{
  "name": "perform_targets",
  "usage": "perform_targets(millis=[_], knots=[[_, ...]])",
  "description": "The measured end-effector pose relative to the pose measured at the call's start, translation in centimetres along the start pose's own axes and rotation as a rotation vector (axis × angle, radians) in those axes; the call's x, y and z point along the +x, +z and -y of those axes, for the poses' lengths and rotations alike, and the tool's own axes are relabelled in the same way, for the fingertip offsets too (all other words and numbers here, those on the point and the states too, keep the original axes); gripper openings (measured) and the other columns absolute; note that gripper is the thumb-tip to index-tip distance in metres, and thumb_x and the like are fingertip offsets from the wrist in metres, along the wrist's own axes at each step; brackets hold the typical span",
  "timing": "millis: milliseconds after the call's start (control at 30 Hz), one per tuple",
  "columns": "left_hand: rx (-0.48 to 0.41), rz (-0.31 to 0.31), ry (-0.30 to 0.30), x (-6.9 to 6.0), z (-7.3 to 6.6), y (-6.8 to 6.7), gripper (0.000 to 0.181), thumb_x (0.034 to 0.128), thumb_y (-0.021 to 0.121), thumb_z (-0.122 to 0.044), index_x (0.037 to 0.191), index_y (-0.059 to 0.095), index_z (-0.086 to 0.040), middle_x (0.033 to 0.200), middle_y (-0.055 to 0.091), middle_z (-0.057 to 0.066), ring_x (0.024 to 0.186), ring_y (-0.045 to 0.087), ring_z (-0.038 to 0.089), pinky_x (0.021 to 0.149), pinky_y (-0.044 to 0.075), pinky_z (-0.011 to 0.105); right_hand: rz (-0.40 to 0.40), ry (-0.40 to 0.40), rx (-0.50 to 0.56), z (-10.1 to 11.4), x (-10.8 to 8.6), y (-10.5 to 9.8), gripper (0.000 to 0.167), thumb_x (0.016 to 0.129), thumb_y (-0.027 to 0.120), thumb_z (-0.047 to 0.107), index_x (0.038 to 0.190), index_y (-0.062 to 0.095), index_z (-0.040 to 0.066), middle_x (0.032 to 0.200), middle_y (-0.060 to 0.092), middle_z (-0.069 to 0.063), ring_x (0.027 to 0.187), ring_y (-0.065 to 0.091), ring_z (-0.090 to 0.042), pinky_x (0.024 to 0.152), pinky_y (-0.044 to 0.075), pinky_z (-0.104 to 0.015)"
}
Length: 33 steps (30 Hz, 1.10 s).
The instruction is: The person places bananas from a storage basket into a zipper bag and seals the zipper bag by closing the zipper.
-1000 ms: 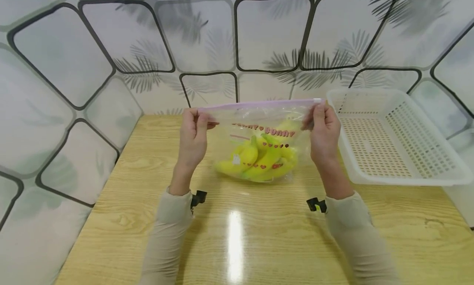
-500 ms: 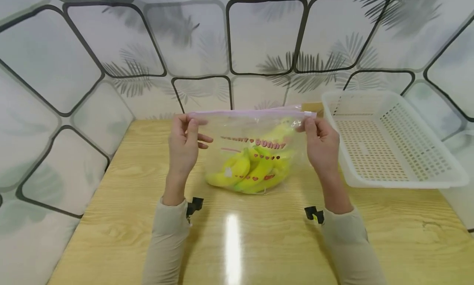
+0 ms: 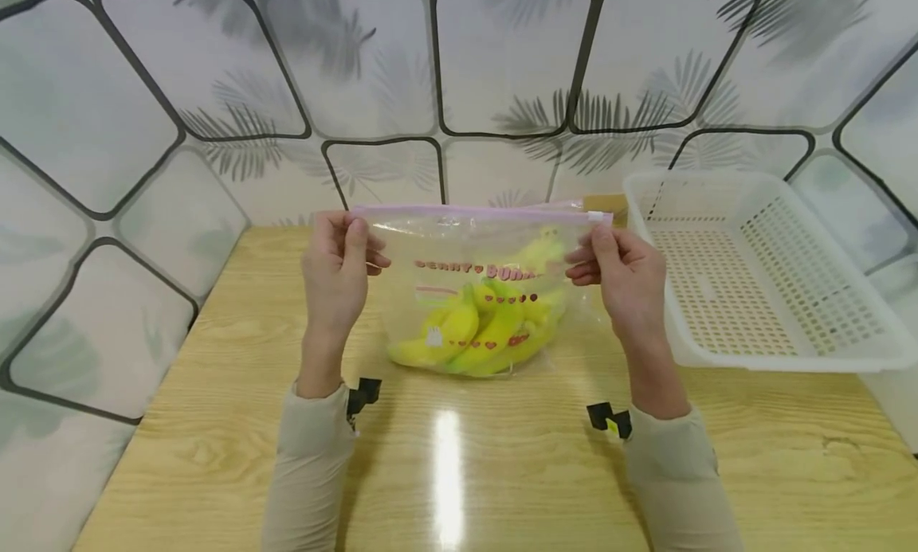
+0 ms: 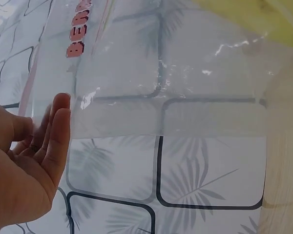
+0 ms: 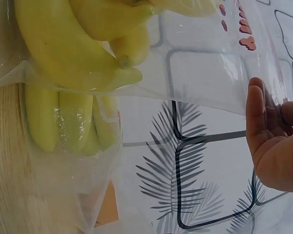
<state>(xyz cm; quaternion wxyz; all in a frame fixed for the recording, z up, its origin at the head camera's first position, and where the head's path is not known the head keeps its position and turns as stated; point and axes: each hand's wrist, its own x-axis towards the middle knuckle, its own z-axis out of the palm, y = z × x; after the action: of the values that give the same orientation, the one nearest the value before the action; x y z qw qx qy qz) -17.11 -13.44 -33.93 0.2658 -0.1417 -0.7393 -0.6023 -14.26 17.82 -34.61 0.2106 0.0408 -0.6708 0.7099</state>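
Observation:
A clear zip bag (image 3: 402,297) with a pale purple zip strip and red lettering stands upright on the table, stretched between both hands. Several yellow bananas (image 3: 495,329) show in its lower part. My left hand (image 3: 335,277) pinches the upper left corner between thumb and fingers. At the upper right corner, just below the white zip slider (image 3: 596,216), my right hand (image 3: 631,285) pinches the bag's edge. Its other fingers lie loosely extended behind the film. In the right wrist view, more bananas (image 5: 71,119) in clear film show behind the bag.
A white perforated plastic basket (image 3: 760,361) stands to the right, close to the right hand. A brown piece (image 3: 606,205) peeks out behind the bag. The wooden table (image 3: 215,424) ends at a patterned wall (image 3: 380,74).
Both hands have drawn the bag slightly lower and closer. The left hand shifted left, and the zip strip looks straighter. A brown piece and more clear film have come into sight behind it.

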Motion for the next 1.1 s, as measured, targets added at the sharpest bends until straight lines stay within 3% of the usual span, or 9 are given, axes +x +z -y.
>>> perform_targets(millis=[167,367,467,600,700,867,1000,1100], knots=[[0.053,-0.036,-0.013,-0.1,0.0,0.0,0.027,0.1062,0.045,-0.025,0.108,0.051,0.002,0.093,0.069,0.012,0.063,0.066,0.009,0.053,0.055,0.021,0.035,-0.129,0.019,-0.4,0.0,-0.1,0.028,0.101,0.057,0.015,0.094,0.068,-0.009,0.079,0.074,-0.002,0.061,0.070,-0.012,0.057,0.059,-0.025],[0.092,-0.035,0.008,-0.3,0.1,0.2,0.028,0.1074,0.041,-0.025,0.109,0.048,0.002,0.085,0.066,0.014,0.061,0.064,0.011,0.054,0.055,0.021,0.020,-0.282,0.045,-1.3,0.1,0.3,0.025,0.100,0.056,0.004,0.096,0.065,-0.019,0.081,0.074,-0.001,0.065,0.072,-0.011,0.061,0.060,-0.025],[0.097,-0.041,0.013,-0.4,0.1,0.3,0.027,0.1079,0.039,-0.024,0.108,0.047,0.002,0.084,0.066,0.014,0.056,0.062,0.011,0.052,0.054,0.020,0.003,-0.316,0.009,-1.2,0.0,0.5,0.023,0.100,0.056,0.004,0.096,0.064,-0.017,0.082,0.074,0.000,0.066,0.071,-0.011,0.061,0.059,-0.025],[0.102,-0.036,0.036,-0.4,0.0,0.3,0.026,0.1081,0.038,-0.021,0.109,0.046,0.003,0.084,0.067,0.014,0.051,0.060,0.011,0.047,0.051,0.019,0.030,-0.300,-0.055,-0.5,-0.3,0.6,0.014,0.095,0.063,0.000,0.099,0.062,-0.013,0.084,0.070,0.000,0.067,0.068,-0.012,0.057,0.057,-0.021],[0.101,-0.036,0.040,-0.3,-0.1,0.3,0.025,0.1081,0.039,-0.021,0.109,0.046,0.003,0.083,0.067,0.014,0.048,0.058,0.012,0.046,0.049,0.019,0.034,-0.266,-0.103,-0.1,-0.6,0.7,0.016,0.092,0.067,-0.001,0.099,0.060,-0.013,0.083,0.067,0.001,0.063,0.064,-0.011,0.052,0.054,-0.019],[0.089,-0.037,0.027,-0.4,-0.1,0.2,0.025,0.1076,0.041,-0.022,0.107,0.047,0.002,0.082,0.065,0.015,0.046,0.057,0.009,0.046,0.051,0.019,-0.020,-0.212,-0.102,-0.1,-0.8,0.9,0.013,0.094,0.066,0.004,0.098,0.060,-0.006,0.078,0.069,-0.001,0.052,0.064,-0.010,0.044,0.051,-0.021],[0.043,-0.042,0.011,-0.6,0.0,0.4,0.025,0.1073,0.042,-0.022,0.107,0.048,0.002,0.081,0.064,0.014,0.047,0.059,0.007,0.047,0.053,0.020,-0.002,-0.205,-0.050,-0.3,-0.9,1.1,0.009,0.097,0.062,0.006,0.102,0.059,0.000,0.080,0.069,-0.006,0.056,0.067,-0.013,0.050,0.056,-0.023],[0.012,-0.068,-0.010,-0.5,0.0,0.5,0.024,0.1067,0.043,-0.020,0.108,0.048,0.003,0.082,0.063,0.006,0.047,0.058,0.007,0.047,0.053,0.020,0.033,-0.232,-0.042,-0.5,-0.9,1.2,0.010,0.100,0.057,0.006,0.107,0.058,0.000,0.085,0.068,-0.009,0.062,0.068,-0.014,0.057,0.059,-0.025]])
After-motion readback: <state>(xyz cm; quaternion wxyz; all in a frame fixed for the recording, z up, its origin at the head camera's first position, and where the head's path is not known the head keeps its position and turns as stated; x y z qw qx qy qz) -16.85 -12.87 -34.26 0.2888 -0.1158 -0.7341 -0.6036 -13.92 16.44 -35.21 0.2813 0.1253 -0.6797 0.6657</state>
